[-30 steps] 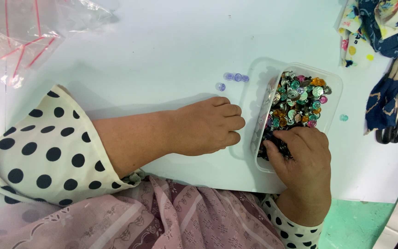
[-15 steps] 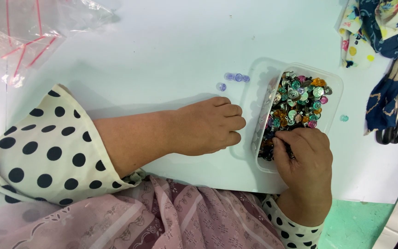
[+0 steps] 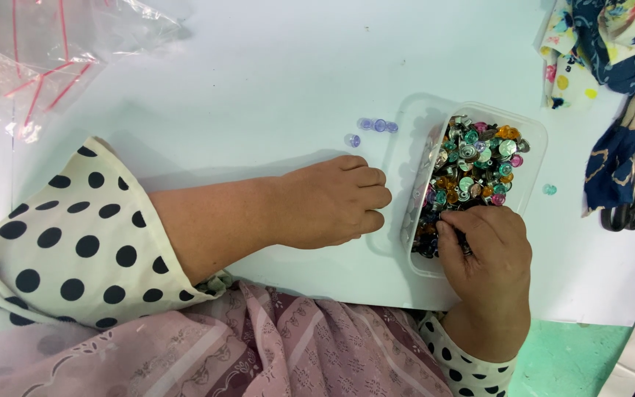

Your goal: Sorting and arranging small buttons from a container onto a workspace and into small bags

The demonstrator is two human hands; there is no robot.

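A clear plastic tub (image 3: 536, 140) on the white table holds a heap of small coloured gems (image 3: 475, 165) in silver settings. My right hand (image 3: 485, 246) reaches into the near end of the tub, fingers curled down among the gems; what the fingertips pinch is hidden. Just left of the tub, my left hand (image 3: 332, 202) rests on the table as a loose fist, knuckles toward the tub wall, with nothing visible in it. Several pale blue gems (image 3: 375, 126) lie on the table beyond my left hand.
Clear plastic bags with red strips (image 3: 34, 55) lie at the far left. Patterned fabric (image 3: 611, 44) and black-handled scissors (image 3: 630, 209) sit at the right edge. One teal gem (image 3: 549, 190) lies right of the tub. The table's near edge (image 3: 597, 316) runs by my right wrist.
My right hand's fingers have shifted slightly among the gems at the tub's near end. My left hand has stayed still.
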